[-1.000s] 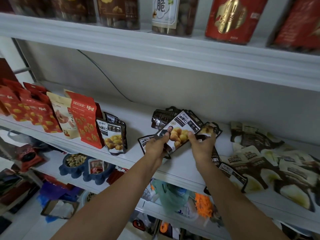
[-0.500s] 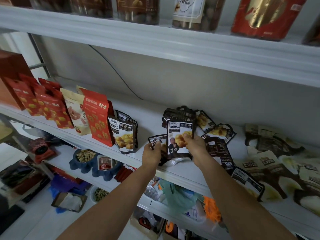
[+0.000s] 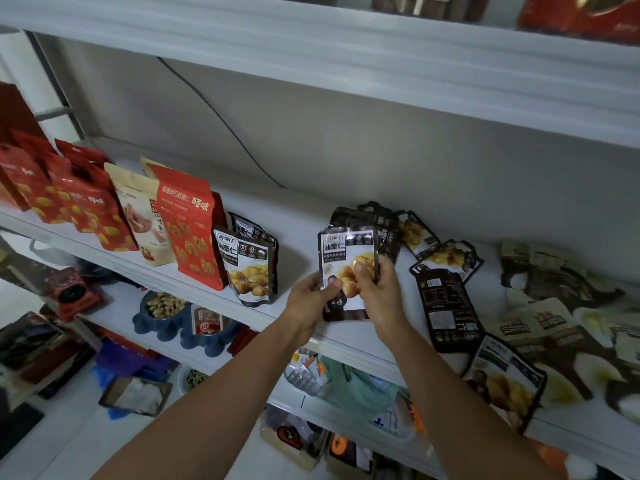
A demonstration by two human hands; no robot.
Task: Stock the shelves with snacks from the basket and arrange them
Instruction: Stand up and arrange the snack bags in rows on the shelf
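Standing one more bag beside the upright chestnut pouches (image 3: 249, 271) looks like the step in hand. The left hand (image 3: 310, 303) pinches the lower left edge of a chestnut pouch (image 3: 346, 251), thumb on the front. The right hand (image 3: 377, 292) grips the right side, thumb across the print and fingers curled behind. So both are closed on it, and it's held upright over the front of the middle shelf (image 3: 301, 220) with the label facing out.

To do it well I'd spread the bottom gusset first so it doesn't flop. Then move it left into the gap till it sits just beside the upright ones, fronts flush, and let go one hand at a time.

Counts, left to right:
- small red pouches (image 3: 83, 209): at least four, but they overlap so I can't be sure
- beige pouches (image 3: 138, 216): two, one tucked behind
- tall red pouches (image 3: 187, 230): two, same way
- upright chestnut pouches: two
- in hand: one
- loose chestnut pouches (image 3: 443, 306) lying flat on the right: I count five, one back-side up, maybe more hidden behind the held one
- tan pouches (image 3: 554, 327) heaped at far right: too blurry to count
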